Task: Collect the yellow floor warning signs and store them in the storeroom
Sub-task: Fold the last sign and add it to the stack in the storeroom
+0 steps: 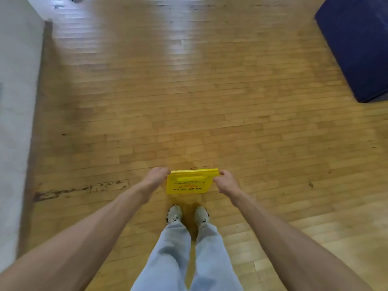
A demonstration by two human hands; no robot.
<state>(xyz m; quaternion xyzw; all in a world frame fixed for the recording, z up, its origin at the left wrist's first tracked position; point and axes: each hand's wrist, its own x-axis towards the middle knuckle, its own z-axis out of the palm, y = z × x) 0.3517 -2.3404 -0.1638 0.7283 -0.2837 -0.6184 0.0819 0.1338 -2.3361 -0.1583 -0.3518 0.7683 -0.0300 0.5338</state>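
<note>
1. At the far left we see a pale wall [14, 122] running along the edge of the wooden floor [189, 101].
2. Near the wall's foot, a dark scuffed mark [81, 189] crosses the boards, just beside our left forearm.
3. Our left hand [156, 177] reaches forward and down, and its fingers curl onto the upper left corner of the yellow floor warning sign [186, 185], gripping it.
4. The sign sits between our two hands, just ahead of our feet, with its printed face turned toward us and a slot handle near its top edge. The black and red print is too blurred to read. We cannot tell whether its lower edge touches the floor.
5. Below the sign, our pale shoes [174, 214] stand side by side under light blue trouser legs [168, 259].
6. Our right hand [225, 182] is closed around the sign's upper right corner, fingers wrapped over the edge.
7. At the upper right, a dark blue mat [357, 45] lies on the floor, well apart from the sign.
</note>
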